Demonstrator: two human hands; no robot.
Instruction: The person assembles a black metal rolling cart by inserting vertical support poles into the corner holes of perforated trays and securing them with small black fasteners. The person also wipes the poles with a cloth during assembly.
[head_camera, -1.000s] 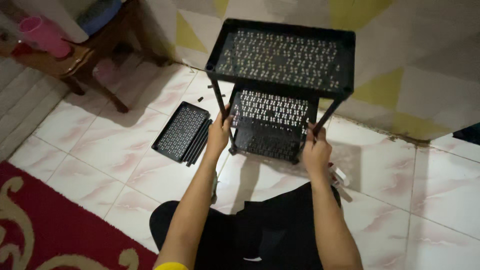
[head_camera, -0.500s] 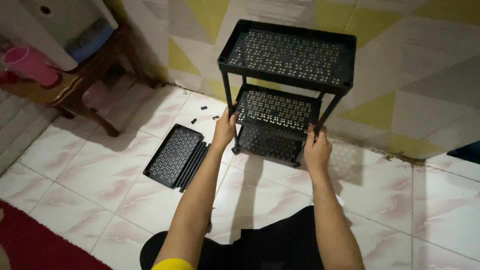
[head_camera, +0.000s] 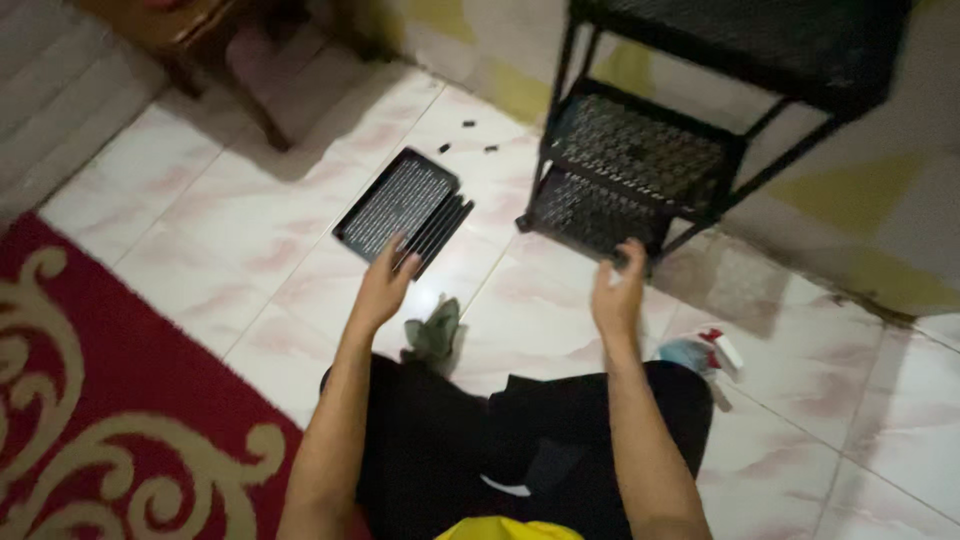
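Seated person's left hand (head_camera: 385, 285), fingers spread wide, reaches toward the loose perforated tray (head_camera: 400, 208) at 11 o'clock; right hand (head_camera: 620, 290), fingers loosely open and empty, nears the black rack's (head_camera: 640, 160) bottom shelf at 1 o'clock.

1. Overall light: dim indoor, with a warm cast.
2. Floor tiles (head_camera: 250, 210): brightest area, with a faint sheen.
3. Shadows: soft, pooled under the black rack (head_camera: 640, 160) and the wooden furniture (head_camera: 230, 60).
4. Sharpness: motion blur throughout; both hands and the rack mesh are smeared.
5. Corners: darker, details lost.
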